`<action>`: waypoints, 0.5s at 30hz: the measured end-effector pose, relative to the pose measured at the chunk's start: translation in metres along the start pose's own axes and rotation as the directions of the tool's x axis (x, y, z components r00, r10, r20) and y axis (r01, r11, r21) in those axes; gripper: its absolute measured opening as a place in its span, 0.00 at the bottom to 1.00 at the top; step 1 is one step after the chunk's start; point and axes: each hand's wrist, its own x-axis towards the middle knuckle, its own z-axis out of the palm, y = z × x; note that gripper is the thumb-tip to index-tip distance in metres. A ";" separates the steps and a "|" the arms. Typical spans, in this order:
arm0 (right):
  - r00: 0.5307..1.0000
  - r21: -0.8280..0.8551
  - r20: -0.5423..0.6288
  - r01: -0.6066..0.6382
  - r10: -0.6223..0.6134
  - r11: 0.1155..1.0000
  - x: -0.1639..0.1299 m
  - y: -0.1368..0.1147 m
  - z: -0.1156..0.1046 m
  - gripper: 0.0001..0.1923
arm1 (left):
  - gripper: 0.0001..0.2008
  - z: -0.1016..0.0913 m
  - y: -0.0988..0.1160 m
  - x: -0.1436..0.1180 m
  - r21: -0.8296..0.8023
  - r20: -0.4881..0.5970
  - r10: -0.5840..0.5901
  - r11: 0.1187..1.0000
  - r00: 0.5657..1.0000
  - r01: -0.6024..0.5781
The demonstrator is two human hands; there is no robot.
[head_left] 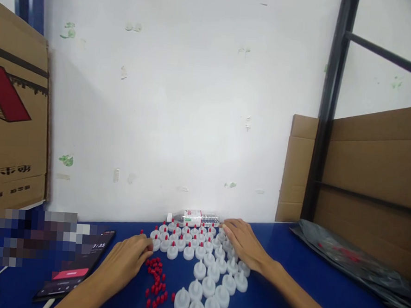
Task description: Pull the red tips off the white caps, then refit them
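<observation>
Many white nozzle caps stand upright on the blue table. Those toward the back left carry small red tips; those at the front and right have bare nozzles. My left hand is at the left edge of the group, its fingers curled together beside a red-tipped nozzle cap. What its fingertips hold, if anything, is hidden. Loose red tips lie in a pile just right of that hand. My right hand rests with fingers stretched over the bare nozzle caps at the back right, partly covering them.
A clear plastic bottle lies on its side along the wall. On the left are a phone with a white cable and a large cardboard box. A grey plastic bag and flattened cardboard are at the right.
</observation>
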 end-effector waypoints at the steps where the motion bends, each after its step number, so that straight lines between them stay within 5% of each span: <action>1: 1.000 0.008 0.001 -0.022 0.022 1.000 0.001 0.004 0.000 0.28 | 0.12 -0.001 0.000 0.000 0.004 0.007 0.006 1.000 1.000 -0.006; 10: 0.963 0.107 0.187 -0.218 0.195 0.970 0.003 0.024 0.007 0.39 | 0.13 0.002 0.003 0.001 0.065 0.097 0.000 0.998 0.995 -0.006; 15: 0.961 0.140 0.213 -0.207 0.174 0.968 0.004 0.026 0.011 0.40 | 0.11 -0.001 0.007 -0.001 0.040 0.101 -0.003 0.999 0.995 -0.001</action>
